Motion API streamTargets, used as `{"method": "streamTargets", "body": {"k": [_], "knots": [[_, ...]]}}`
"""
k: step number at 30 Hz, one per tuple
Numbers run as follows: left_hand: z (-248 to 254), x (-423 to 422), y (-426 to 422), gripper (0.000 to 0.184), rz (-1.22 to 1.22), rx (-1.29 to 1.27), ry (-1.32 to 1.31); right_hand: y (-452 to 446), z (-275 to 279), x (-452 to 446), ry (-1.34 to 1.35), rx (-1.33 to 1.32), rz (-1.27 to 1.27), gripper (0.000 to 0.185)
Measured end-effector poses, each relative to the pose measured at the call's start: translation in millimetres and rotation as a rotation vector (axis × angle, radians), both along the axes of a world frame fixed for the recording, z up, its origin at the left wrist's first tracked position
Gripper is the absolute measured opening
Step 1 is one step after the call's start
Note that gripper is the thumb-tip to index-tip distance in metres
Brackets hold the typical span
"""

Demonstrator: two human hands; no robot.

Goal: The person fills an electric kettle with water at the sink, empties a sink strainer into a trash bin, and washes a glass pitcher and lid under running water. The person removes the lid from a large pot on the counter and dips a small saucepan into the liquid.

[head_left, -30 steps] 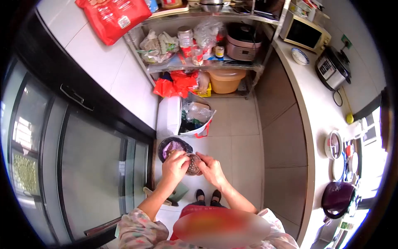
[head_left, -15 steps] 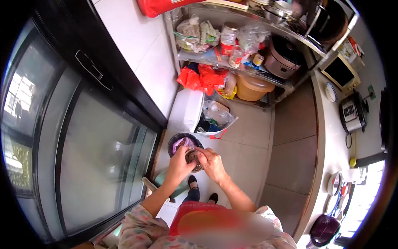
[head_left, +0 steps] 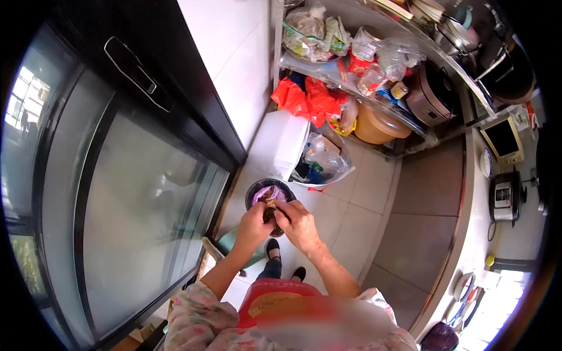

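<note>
A small round metal strainer [head_left: 275,229] with holes is held between both hands, low in front of the body. My left hand [head_left: 256,225] is closed on its left side, fingers bent over the rim. On the other side, my right hand [head_left: 298,224] grips it with the thumb near the opening. Just beyond the hands is a dark round bin [head_left: 250,193] with a pink-purple bag [head_left: 266,193] and brown scraps inside. The hands partly cover the strainer and the bin's near edge.
A white box [head_left: 280,143] and an open bag of plastic items [head_left: 328,158] stand beyond the bin. Farther back is a metal shelf [head_left: 351,85] with bags, jars and a rice cooker [head_left: 430,96]. A glass sliding door [head_left: 146,216] is left; a counter [head_left: 468,234] is right.
The view has turned and the body has stepped closer to the bin. Both hands have kept hold of the strainer, which is now at the bin's near edge and more covered by the fingers.
</note>
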State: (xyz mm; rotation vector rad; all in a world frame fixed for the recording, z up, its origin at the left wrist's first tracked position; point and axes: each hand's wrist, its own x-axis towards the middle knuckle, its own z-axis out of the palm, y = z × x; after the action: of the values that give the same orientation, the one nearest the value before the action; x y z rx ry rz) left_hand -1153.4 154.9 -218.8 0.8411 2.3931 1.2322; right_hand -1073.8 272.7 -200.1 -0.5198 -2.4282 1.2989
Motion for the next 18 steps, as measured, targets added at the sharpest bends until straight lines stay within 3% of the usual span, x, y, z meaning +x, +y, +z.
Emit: {"method": "streamTargets", "body": {"k": [3,9,13,16,18], "knots": [[-11.8,-6.9,-2.6,0.023,0.004,0.007,-0.017,-0.1,-0.2,-8.3,-0.108,-0.142,0.039,0.031],[-40.5,-5.0,-3.5,0.017,-0.028,0.046,-0.013,-1.8,-36.5,-14.0,-0.321,-0.715,0.081,0.049],[-57.8,0.9,1.2,0.015,0.024,-0.013,-0.024,-6.7,-60.7,-18.1,-0.222,-0.825,0.024,0.057],[-84.1,5.6,4.3,0.019,0.031,-0.056,0.012,-9.2,-59.9,-24.0,-0.447,-0.991,-0.128,0.052],[-99.3,3.6,6.3,0.017,-0.048,-0.051,0.091,-10.0,-92.6,-18.9,-0.397,-0.833,-0.162,0.048]]}}
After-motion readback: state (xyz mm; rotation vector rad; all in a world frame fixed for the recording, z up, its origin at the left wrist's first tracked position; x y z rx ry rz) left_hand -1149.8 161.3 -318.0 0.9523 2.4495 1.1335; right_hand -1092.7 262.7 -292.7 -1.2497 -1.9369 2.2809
